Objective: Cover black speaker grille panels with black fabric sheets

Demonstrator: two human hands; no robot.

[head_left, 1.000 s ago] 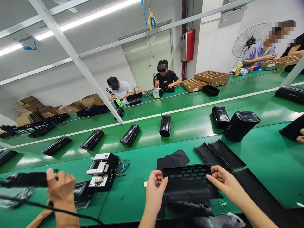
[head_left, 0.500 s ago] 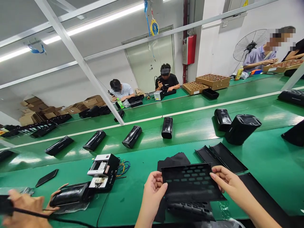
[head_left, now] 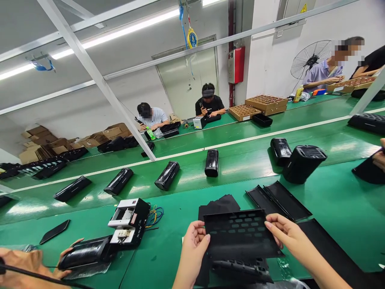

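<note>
Both hands pinch perforated black panel [head_left: 240, 235] — left hand [head_left: 195, 243], right hand [head_left: 284, 235].

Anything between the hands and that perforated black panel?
Nothing visible. The left hand grips the perforated black panel at its left edge, the right hand at its right edge. A black housing lies under it.

Five black housings [head_left: 167, 175] lie on the belt beyond the fingertips, two upright shells [head_left: 303, 163], one perforated panel [head_left: 240, 233].
</note>
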